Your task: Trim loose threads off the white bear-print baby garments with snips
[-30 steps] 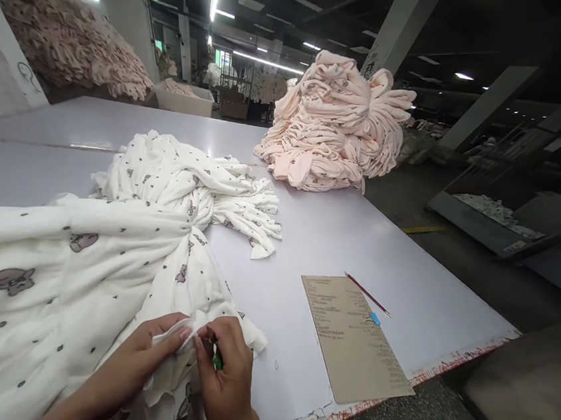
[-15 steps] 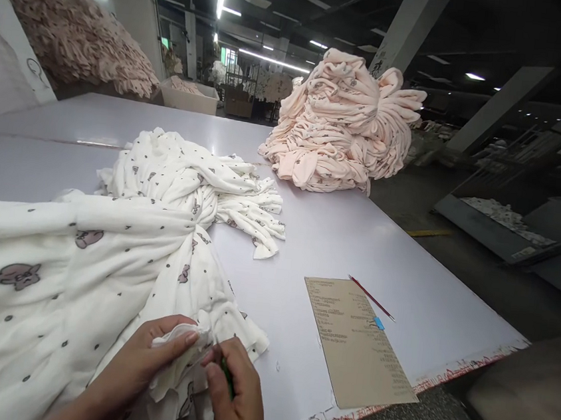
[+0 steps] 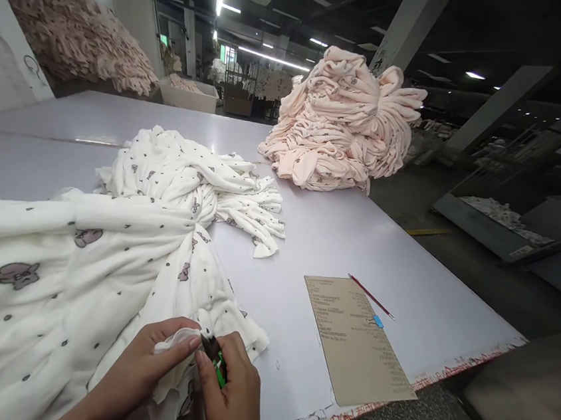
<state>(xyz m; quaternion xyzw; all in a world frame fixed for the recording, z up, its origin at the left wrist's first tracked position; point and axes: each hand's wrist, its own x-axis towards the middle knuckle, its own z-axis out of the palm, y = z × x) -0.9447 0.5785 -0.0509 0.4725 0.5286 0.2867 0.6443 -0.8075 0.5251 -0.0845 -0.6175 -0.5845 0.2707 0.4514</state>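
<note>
White fabric (image 3: pixel 97 284) printed with grey animals and small dots lies gathered across the left and front of the table. My left hand (image 3: pixel 158 351) pinches a folded edge of this fabric between thumb and fingers. In my right hand (image 3: pixel 234 385) is a pair of green-handled thread snips (image 3: pixel 217 364), gripped between thumb and fingers. The dark blades point up and left and meet the fabric edge beside my left fingertips. Whether they touch a thread is too small to tell.
A brown printed sheet (image 3: pixel 359 345) with a blue clip (image 3: pixel 378 321) lies on the table (image 3: pixel 301 252) at right, a dark red pencil (image 3: pixel 370 297) beside it. A tall pink fabric bundle (image 3: pixel 344 123) stands at the back. Further pink cloth (image 3: pixel 73 34) is heaped behind at left.
My right hand has turned and moved slightly up and left, bringing the snips' blades to the fabric edge. The blades now show. My left hand keeps its pinch.
</note>
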